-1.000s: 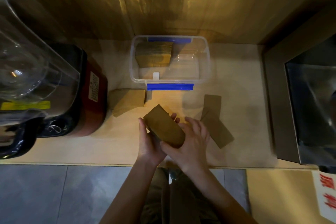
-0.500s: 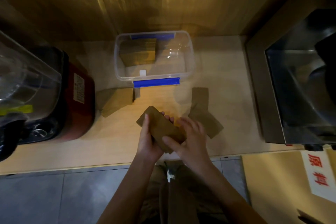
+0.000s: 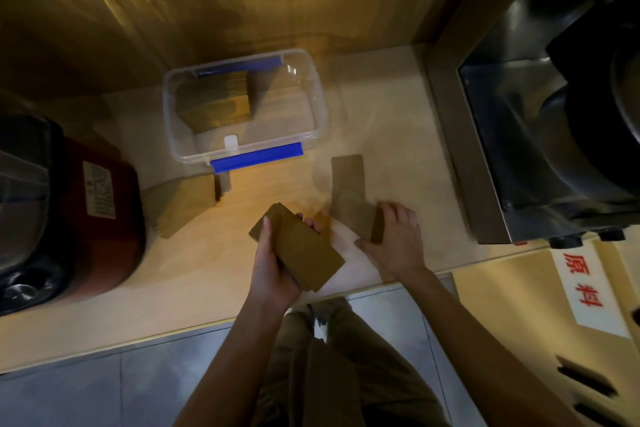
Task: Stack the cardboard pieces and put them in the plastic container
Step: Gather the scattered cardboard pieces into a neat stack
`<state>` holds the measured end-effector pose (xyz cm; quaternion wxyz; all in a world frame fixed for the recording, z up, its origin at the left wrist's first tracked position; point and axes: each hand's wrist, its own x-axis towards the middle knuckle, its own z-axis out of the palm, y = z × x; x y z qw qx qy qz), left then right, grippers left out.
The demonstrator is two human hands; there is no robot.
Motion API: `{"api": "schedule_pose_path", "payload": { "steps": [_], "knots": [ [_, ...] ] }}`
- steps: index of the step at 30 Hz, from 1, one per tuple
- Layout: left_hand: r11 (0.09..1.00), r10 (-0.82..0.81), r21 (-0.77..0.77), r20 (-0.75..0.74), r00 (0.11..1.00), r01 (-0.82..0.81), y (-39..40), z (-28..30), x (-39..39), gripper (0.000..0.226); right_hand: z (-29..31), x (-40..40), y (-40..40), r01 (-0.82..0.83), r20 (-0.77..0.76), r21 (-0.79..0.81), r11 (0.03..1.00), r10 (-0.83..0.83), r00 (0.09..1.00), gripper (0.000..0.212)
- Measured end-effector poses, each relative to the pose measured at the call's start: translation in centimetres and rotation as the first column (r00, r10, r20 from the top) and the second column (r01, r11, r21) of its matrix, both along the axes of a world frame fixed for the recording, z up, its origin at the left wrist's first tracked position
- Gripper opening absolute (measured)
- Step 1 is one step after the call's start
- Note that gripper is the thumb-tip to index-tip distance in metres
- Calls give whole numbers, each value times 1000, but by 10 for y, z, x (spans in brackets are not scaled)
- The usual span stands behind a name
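The cardboard stack sat in the left hand, fingers wrapped tight around it, above the counter. The right hand pinched a loose cardboard piece lying beside it. This looked like the gathering step. Next, that piece needed lifting onto the stack, then everything going into the plastic box.

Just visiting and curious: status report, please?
Left hand holds cardboard stack. Right hand grasping loose piece on counter. Plastic container open, partly filled; path clear.
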<state>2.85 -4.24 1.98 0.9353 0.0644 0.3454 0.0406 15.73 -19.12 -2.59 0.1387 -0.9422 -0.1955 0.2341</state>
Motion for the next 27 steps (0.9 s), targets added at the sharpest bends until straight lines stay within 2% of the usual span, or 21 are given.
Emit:
{"api": "schedule_pose_path", "payload": {
  "steps": [10,16,23,27],
  "knots": [
    [1000,-15,-5,-26,1000,15,2,5,18,67,0,3,0,-8,37,-32,999,9,999,67],
    [1000,-19,-11,-11,1000,19,7,4,21,65,10,14,25,151,64,106,983,-158,985,68],
    [1000,-21,-17,-36,999,20,11,2,18,66,8,18,68,314,58,16,949,-314,948,69],
    [1000,-11,-22,-42,999,10,16,0,16,65,2,12,81,331,99,-31,943,-327,940,70]
  ]
}}
